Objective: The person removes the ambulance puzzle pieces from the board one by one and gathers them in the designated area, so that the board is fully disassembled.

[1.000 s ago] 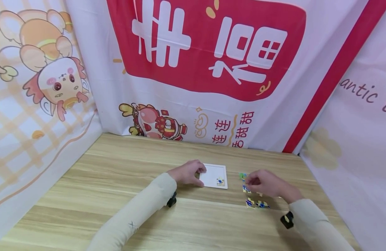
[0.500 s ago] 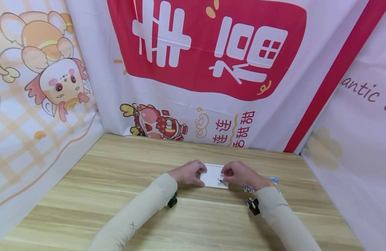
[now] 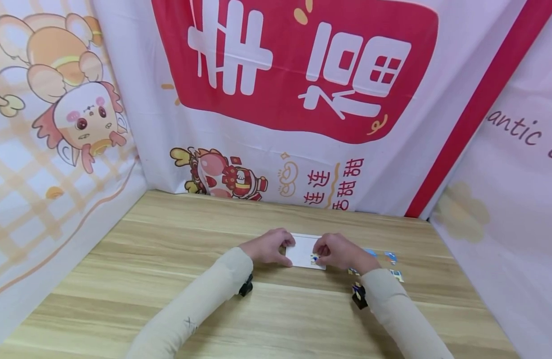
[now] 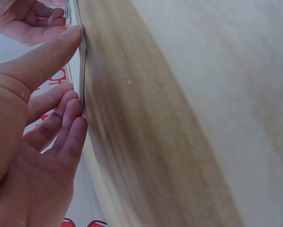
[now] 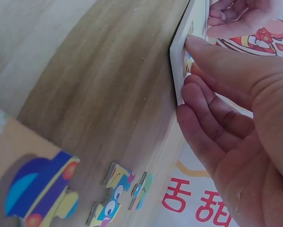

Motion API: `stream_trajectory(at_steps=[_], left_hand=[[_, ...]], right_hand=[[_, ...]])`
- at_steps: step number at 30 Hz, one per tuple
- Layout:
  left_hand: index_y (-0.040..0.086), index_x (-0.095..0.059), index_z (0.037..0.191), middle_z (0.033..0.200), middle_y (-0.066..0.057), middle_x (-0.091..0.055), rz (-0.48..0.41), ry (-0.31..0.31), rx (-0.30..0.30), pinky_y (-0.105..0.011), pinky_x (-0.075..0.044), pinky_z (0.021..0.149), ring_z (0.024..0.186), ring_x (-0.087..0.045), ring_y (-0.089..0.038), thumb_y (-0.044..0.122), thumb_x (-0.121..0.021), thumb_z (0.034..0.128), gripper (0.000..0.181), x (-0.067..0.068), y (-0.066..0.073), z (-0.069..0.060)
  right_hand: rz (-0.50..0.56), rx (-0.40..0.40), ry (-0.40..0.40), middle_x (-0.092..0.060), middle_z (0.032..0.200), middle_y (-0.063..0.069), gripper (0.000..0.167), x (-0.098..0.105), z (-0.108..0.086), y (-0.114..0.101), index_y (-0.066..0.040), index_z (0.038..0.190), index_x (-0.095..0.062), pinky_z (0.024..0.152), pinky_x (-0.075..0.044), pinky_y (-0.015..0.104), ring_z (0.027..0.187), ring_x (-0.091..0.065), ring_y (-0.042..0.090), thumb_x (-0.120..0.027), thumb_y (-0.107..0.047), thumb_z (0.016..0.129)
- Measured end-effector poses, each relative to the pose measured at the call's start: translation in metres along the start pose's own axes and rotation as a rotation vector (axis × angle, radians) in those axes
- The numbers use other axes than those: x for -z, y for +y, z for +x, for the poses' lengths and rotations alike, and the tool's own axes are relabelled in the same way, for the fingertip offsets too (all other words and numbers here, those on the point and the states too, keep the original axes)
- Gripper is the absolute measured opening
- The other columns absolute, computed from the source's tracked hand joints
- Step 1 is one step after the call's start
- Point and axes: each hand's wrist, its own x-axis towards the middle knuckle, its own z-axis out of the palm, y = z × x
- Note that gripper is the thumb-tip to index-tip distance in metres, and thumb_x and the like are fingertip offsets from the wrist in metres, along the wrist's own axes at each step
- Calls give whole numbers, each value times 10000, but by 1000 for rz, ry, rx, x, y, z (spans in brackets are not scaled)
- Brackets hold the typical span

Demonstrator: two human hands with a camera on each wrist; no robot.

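A shallow white puzzle tray (image 3: 301,249) lies on the wooden table. At its left end my left hand (image 3: 270,247) holds it, the thumb by the near corner and the fingers along the edge. My right hand (image 3: 341,252) is over the tray's right end. Between its thumb and fingertips it pinches a small jigsaw piece, mostly hidden; a colourful bit shows in the right wrist view. One blue and yellow jigsaw piece (image 3: 314,259) is visible inside the tray's near right corner, partly covered by that hand. How the two pieces meet cannot be told.
Several loose jigsaw pieces lie right of the tray, among them a blue one (image 3: 390,258) and one with a purple and yellow car (image 5: 37,189). The right forearm covers some. A printed cloth (image 3: 276,144) hangs behind the table, with more cloth at both sides.
My right hand has moved left from the loose pieces to the tray's right end, and since then has shifted only slightly. The left hand has stayed at the tray's left edge.
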Motion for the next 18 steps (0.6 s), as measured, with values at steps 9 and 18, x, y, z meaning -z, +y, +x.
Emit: stream_trajectory(at_steps=[9,18], left_hand=[[19,-658,1338,1274,-93,-658,1,1,-5,-386,-528,1090,1173,-620,-214,252,-897,861,583,1,0,1],[33,-655,1349,1280,-77,-653,12,-3,9,-373,-526,1092,1173,-614,-197,262,-891,869,582,1,1,0]], right_hand=[[63,29,26,-701,894,-18,118,5,-2,1,-101,987,-710,766,-565,230,834,-631,75,-779,-26,926],[215,79,63,-725,923,20,80,19,-18,5,-79,1007,-716,788,-580,235,861,-655,102,-702,-13,966]])
